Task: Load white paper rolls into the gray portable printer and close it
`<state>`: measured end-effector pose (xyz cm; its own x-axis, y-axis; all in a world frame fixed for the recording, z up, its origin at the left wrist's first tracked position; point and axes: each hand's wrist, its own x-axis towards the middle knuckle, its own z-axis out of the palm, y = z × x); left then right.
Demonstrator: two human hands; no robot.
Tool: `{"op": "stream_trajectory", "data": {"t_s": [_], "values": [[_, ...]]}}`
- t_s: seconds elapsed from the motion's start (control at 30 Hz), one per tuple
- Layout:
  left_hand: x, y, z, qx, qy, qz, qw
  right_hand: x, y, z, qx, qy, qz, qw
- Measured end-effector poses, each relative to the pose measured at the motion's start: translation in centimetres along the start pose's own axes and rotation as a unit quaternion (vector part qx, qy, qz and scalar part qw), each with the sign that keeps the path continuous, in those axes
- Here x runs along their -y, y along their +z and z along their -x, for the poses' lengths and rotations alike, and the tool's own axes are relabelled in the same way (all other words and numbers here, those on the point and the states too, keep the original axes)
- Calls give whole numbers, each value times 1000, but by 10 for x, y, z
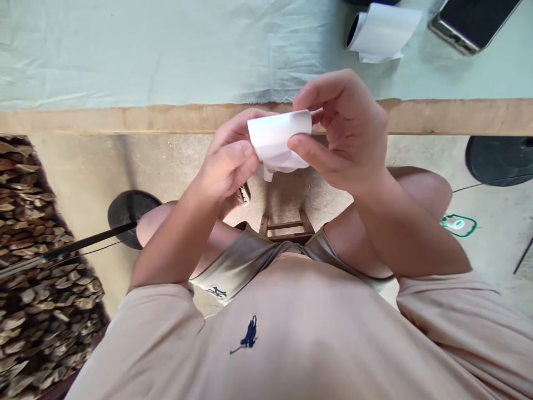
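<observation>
A white strip of paper (280, 133), curled into a loop, is held up in front of the table edge. My left hand (228, 155) pinches its left end between thumb and fingers. On the other side, my right hand (347, 130) has its thumb pressed on the near face of the paper, with the fingers curled behind and above the right end. A small tail of paper hangs below the loop. The fingertips behind the paper are partly hidden.
On the cloth-covered table (166, 55) lie a white paper roll (389, 30) with a dark core and a phone (477, 22). The bare wooden table edge (125, 121) runs just beyond my hands. Below are round black bases (129, 214) and stacked firewood (50, 311).
</observation>
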<state>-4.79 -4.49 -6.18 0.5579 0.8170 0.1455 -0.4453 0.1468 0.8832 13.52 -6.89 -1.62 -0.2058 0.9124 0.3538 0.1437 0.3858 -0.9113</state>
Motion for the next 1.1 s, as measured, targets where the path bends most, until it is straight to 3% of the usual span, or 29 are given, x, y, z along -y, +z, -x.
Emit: {"op": "stream_trajectory", "data": {"t_s": [0.1,0.2,0.33,0.43,0.53,0.6,0.83,1.0,1.1], "values": [[-5,-2,1,-25,47,-104,993,0,-3,0,20,-51,58,997],[-8,-5,-1,-54,123,-243,961,1,-3,2,54,-70,93,992],[-5,-10,-9,-34,214,-300,929,-1,2,3,42,54,-21,997],[-4,-12,-12,-79,146,-287,943,-5,5,4,22,118,-59,991],[-5,-11,-12,-75,33,-242,967,-5,6,3,4,83,0,997],[-6,-12,-10,-68,-5,-223,972,-5,6,2,-3,66,18,998],[4,-20,-5,-75,36,-232,969,-10,9,-1,27,152,-103,983],[-2,-19,-6,-37,11,-226,973,-11,12,-1,23,140,-88,986],[-5,-18,-8,-56,6,-228,972,-10,11,0,18,142,-92,985]]}}
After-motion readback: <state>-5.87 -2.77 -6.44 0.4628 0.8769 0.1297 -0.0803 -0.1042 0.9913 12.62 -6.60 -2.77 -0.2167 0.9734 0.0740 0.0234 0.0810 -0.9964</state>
